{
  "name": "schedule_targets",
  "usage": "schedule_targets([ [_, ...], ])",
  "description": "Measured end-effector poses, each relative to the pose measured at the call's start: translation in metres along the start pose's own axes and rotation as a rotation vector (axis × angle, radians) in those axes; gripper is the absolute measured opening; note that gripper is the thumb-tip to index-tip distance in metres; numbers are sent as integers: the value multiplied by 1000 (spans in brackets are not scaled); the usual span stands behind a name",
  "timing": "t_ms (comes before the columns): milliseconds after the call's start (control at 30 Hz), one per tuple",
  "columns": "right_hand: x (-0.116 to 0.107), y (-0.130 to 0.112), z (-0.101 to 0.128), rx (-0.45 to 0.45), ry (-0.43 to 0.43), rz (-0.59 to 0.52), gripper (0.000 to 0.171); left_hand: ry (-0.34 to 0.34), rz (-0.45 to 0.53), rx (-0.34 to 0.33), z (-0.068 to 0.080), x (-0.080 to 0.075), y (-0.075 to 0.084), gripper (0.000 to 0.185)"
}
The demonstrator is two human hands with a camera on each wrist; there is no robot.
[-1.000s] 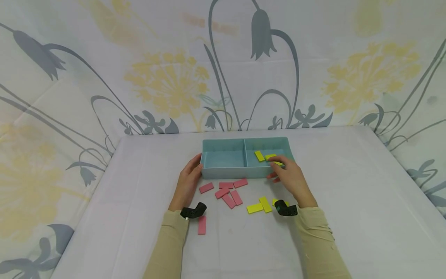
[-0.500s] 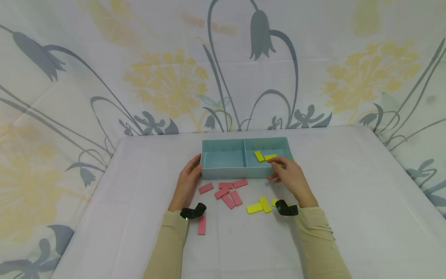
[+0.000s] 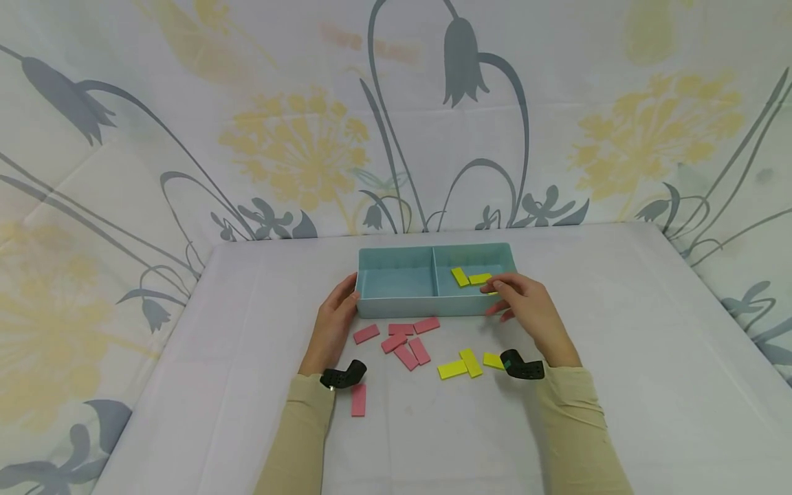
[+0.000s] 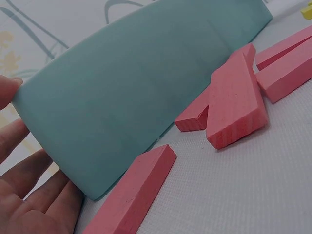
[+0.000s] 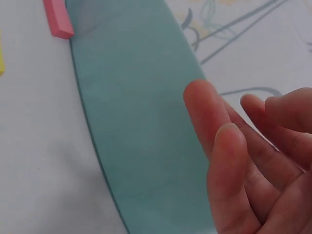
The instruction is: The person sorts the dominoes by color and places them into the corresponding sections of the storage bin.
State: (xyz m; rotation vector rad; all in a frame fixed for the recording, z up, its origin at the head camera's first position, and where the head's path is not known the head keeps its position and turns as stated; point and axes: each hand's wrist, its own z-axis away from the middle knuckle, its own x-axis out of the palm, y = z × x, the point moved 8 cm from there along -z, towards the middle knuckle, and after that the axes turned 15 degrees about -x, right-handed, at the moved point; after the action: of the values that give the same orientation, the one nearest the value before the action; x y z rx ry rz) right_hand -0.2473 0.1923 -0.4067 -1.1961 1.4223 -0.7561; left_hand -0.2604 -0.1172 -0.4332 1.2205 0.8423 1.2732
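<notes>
Seemingly bracing: left hand (image 3: 336, 322), fingers straight, steadies teal tray (image 3: 396, 306) at its 9 o'clock end. Right hand (image 3: 527, 311), fingers loose, empty, hovers over yellow blocks (image 3: 468, 278) in the 3 o'clock compartment.

The blue tray (image 3: 396, 305) is looking like smooth, matt plastic. The pink blocks (image 4: 236, 105) are showing a wood grain. Soft cloth (image 3: 619, 344) is covering the surface.

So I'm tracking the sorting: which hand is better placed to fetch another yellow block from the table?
Probably the right hand: the loose yellow blocks lie nearer it, while the left hand steadies the tray.
</notes>
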Motion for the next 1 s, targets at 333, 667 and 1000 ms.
schedule_targets([
  [333,-3,-9,1,-55,-42,-113,40,-6,8,10,-1,0,1,47],
  [667,7,-13,4,-70,-228,-9,39,-13,15,11,0,1,1,49],
  [1000,22,-4,10,7,-401,74,37,-27,50,22,-1,1,2,49],
])
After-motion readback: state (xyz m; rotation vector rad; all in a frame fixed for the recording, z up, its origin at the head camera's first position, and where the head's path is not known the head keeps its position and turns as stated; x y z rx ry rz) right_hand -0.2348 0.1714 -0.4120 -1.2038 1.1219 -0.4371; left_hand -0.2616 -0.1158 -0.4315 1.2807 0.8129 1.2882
